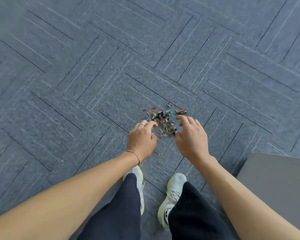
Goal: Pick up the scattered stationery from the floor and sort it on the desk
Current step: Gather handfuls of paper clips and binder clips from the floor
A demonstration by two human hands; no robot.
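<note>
A heap of small coloured paper clips and binder clips (164,122) lies on the blue-grey carpet floor (93,84). Two or three small batteries (180,111) lie at the heap's far right edge. One loose clip (170,104) sits just beyond the heap. My left hand (141,137) hangs over the heap's left side, fingers loosely curled, holding nothing. Over the right side my right hand (191,135) hovers the same way, fingers bent and spread, nothing in it. Whether the fingertips touch the clips I cannot tell.
My two feet in pale sneakers (173,193) stand just behind the heap. A grey desk corner (275,179) juts in at the lower right. Carpet stretches out to the left and far side.
</note>
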